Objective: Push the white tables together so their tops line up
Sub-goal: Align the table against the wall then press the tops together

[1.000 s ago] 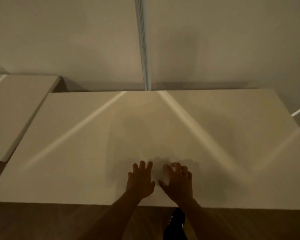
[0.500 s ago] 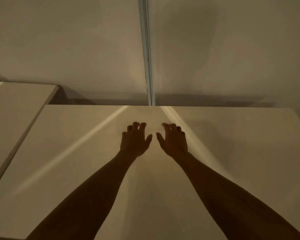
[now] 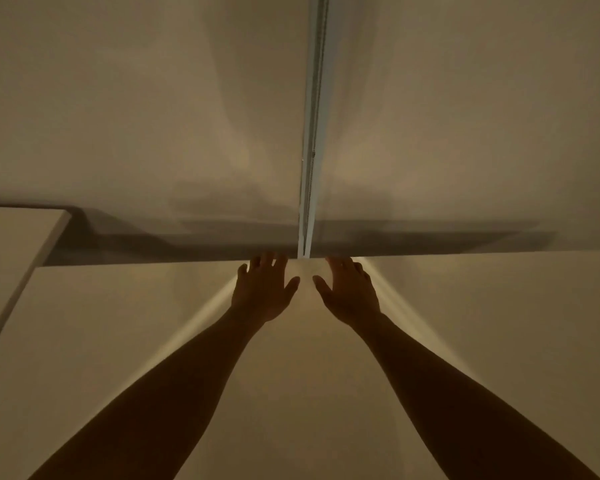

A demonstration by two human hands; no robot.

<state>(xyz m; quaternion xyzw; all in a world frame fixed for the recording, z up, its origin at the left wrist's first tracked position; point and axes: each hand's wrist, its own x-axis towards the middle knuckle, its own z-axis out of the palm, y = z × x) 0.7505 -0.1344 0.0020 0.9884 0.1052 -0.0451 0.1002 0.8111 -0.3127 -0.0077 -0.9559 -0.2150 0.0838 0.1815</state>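
Observation:
A large white table [image 3: 101, 341] fills the lower part of the view, its far edge close to the wall. My left hand [image 3: 262, 289] and my right hand [image 3: 349, 292] lie side by side at the middle of that far edge, fingers spread, fingertips reaching the edge. Both arms stretch across the tabletop. Whether the fingers hook over the edge I cannot tell. A second white table [image 3: 11, 258] stands at the left, set further back, with a narrow dark gap between the two tops.
A plain wall [image 3: 153, 116] rises right behind the table. A vertical white rail [image 3: 312, 133] runs down the wall to just above my hands. A shadowed strip lies between the table's far edge and the wall.
Both hands have slid from near the table's front edge across the top to its far edge. The view has tilted up and moved forward over the table.

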